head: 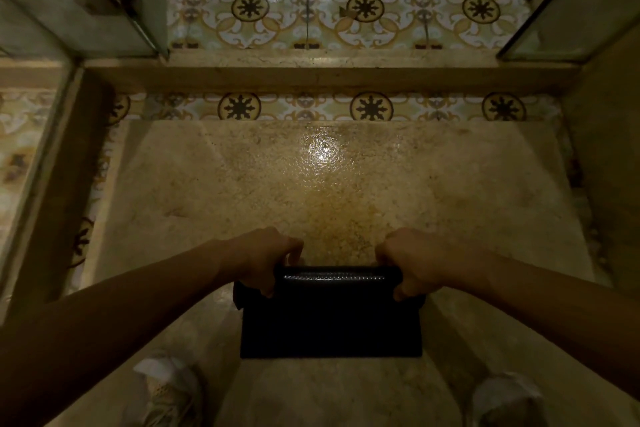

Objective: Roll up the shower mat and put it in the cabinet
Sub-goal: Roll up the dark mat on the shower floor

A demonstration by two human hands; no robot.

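Two bare hands are seen in the lower middle of the frame, both closed around the rolled top edge of a black shower mat (330, 319). The left hand (266, 262) is clamped on the left end of the roll, fingers curled over the far side and the thumb pressed on the near side. The right hand (410, 263) is closed in the same way on the right end. Between them a short run of the roll is shown, with a ribbed texture catching the light. Below the roll, the unrolled part of the mat is spread flat and dark toward the bottom of the frame.

The mat is laid on a speckled beige stone floor (322, 184), on which a bright glare is reflected in the centre of the frame. A raised stone curb (329, 76) is set across the upper part, with patterned tiles (346, 3) beyond it. Glass panels (568, 10) are visible at the upper right and upper left. Two pale shoes (166, 388) are seen at the bottom edge, one on each side of the mat.
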